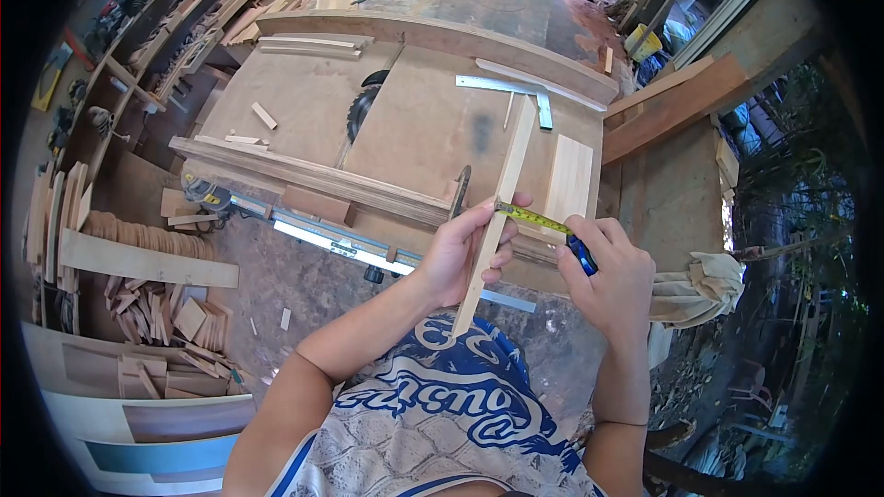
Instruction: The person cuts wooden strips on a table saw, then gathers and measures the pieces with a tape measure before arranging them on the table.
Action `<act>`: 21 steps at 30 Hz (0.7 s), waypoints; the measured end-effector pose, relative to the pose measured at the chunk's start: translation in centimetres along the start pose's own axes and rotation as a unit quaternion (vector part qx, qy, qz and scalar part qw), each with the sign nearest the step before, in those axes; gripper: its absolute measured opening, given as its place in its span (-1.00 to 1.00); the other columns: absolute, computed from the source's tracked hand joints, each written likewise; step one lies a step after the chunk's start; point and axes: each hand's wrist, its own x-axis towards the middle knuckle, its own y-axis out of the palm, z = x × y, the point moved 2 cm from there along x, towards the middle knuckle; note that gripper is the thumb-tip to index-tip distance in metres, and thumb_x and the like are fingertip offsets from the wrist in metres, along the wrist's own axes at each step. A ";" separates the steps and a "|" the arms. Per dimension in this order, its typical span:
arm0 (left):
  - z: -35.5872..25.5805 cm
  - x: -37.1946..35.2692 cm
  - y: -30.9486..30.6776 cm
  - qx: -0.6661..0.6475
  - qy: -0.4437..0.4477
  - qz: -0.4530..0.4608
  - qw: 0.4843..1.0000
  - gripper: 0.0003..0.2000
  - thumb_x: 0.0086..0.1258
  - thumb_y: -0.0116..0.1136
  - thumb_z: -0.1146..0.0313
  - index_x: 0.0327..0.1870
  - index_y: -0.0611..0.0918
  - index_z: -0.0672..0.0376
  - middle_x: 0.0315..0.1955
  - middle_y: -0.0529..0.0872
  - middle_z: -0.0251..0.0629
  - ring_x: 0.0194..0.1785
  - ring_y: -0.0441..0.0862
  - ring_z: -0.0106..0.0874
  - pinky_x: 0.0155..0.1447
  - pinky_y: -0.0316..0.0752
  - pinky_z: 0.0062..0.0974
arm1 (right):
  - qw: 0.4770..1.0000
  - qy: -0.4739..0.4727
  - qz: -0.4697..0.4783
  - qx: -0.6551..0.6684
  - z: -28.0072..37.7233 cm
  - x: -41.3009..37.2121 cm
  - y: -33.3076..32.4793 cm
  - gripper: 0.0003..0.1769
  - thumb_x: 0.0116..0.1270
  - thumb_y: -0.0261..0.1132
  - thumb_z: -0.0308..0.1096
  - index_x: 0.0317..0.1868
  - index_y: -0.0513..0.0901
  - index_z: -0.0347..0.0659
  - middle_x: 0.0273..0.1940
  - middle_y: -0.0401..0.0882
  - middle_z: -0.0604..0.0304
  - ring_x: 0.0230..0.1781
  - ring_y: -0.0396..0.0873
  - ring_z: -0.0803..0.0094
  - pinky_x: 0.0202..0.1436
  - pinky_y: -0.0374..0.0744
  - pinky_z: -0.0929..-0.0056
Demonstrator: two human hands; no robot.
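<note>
My left hand (470, 248) is closed round a long thin wooden strip (517, 158), which slants from the lap up over the saw table. In my right hand (608, 271) is a blue tape measure (581, 255). Its yellow blade (534, 218) is pulled out a short way to the left and meets the strip at my left fingers. Beyond the hands, a metal square (544, 109) and a wider pale board (570, 186) lie on the saw table (414, 120).
A round saw blade (362, 110) stands up from the table's middle. A long fence (322, 182) runs along the near edge, with a clamp (207, 195) at its left. Wood offcuts (166, 313) fill the lower left; a cloth (697, 290) hangs at right.
</note>
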 end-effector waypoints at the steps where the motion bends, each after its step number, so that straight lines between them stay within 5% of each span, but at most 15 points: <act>1: 0.0 0.0 0.0 0.000 0.000 0.000 1.000 -0.49 0.77 -0.19 0.03 0.56 0.43 0.10 -0.23 0.46 -0.48 -0.35 0.46 -0.60 -0.45 0.39 -0.65 | 1.000 0.000 0.001 0.000 0.0 0.0 0.0 -0.65 0.36 0.45 -0.15 0.12 0.76 0.01 -0.14 0.71 0.14 -0.35 0.80 0.10 -0.28 0.72 0.17; 21: 2.4 3.7 -0.9 -0.008 -0.035 -0.053 0.998 -0.43 0.76 -0.19 -0.06 0.57 0.40 0.12 -0.27 0.45 -0.47 -0.39 0.46 -0.60 -0.44 0.39 -0.65 | 0.995 0.073 -0.009 0.073 -5.2 -1.0 0.8 -0.67 0.35 0.45 -0.18 0.09 0.77 0.00 -0.14 0.74 0.12 -0.24 0.79 0.05 -0.16 0.70 0.12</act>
